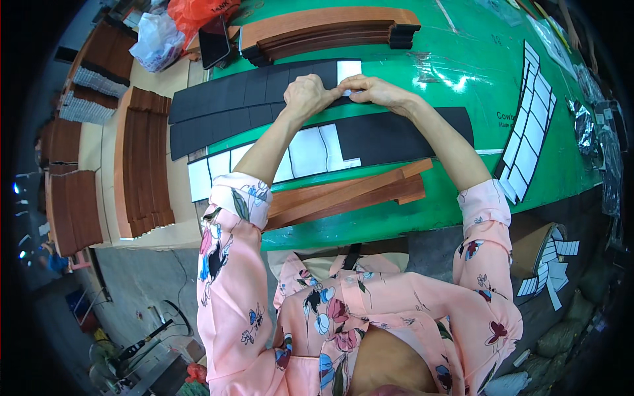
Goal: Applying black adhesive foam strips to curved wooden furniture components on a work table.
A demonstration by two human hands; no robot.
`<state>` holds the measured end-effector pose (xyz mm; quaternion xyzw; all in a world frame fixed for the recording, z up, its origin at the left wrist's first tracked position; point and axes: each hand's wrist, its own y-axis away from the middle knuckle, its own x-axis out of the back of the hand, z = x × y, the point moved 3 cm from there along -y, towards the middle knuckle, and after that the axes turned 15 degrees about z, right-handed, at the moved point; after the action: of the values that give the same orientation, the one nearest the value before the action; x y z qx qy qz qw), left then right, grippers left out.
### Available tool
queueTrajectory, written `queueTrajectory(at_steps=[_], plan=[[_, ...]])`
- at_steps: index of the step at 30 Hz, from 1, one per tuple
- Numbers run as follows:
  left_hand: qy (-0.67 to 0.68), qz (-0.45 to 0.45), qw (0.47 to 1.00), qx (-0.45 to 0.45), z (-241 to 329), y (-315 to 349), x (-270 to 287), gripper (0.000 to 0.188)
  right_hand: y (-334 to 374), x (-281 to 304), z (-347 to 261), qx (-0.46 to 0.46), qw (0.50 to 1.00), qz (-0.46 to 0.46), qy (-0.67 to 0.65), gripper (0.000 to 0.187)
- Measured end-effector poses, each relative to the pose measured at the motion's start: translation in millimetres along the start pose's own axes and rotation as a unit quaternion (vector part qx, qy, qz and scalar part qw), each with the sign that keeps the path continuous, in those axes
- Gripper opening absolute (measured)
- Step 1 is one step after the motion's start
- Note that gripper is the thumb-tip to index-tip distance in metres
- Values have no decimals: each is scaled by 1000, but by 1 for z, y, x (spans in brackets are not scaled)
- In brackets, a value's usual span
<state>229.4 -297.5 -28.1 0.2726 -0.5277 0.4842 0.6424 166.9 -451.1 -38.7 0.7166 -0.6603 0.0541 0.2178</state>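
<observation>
On the green table, my left hand rests curled on a long black sheet, its thumb reaching toward my right hand. My right hand pinches at the lower part of a white rectangle at the sheet's right end. The fingertips of both hands meet there and hide what lies between them. A second black strip lies along the near side of the first. Closer to me is another black sheet with white backing pieces covering its left part, beneath my forearms.
Loose brown wooden slats lie at the near table edge. Stacked curved slats stand at the back, beside a dark phone. More slat stacks are on the left. A curved strip with white pieces lies right; white scraps hang from a bin.
</observation>
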Motion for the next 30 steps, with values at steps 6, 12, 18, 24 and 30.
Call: queueTrajectory(at_steps=[6, 12, 18, 24, 30], plan=[[-17, 1, 1000, 8, 4, 5, 1, 62, -1, 1, 6, -1, 992, -19, -121, 48], [-39, -21, 999, -5, 19, -1, 5, 56, -5, 1, 8, 12, 997, -4, -78, 47], [-18, -22, 999, 17, 4, -8, 7, 49, -7, 2, 11, 40, 996, 11, -75, 44], [126, -117, 974, 151, -22, -6, 5, 36, -8, -2, 10, 55, 998, 2, 36, 47], [107, -75, 986, 107, -10, 7, 10, 27, -10, -14, 3, 210, 930, 62, 294, 62]])
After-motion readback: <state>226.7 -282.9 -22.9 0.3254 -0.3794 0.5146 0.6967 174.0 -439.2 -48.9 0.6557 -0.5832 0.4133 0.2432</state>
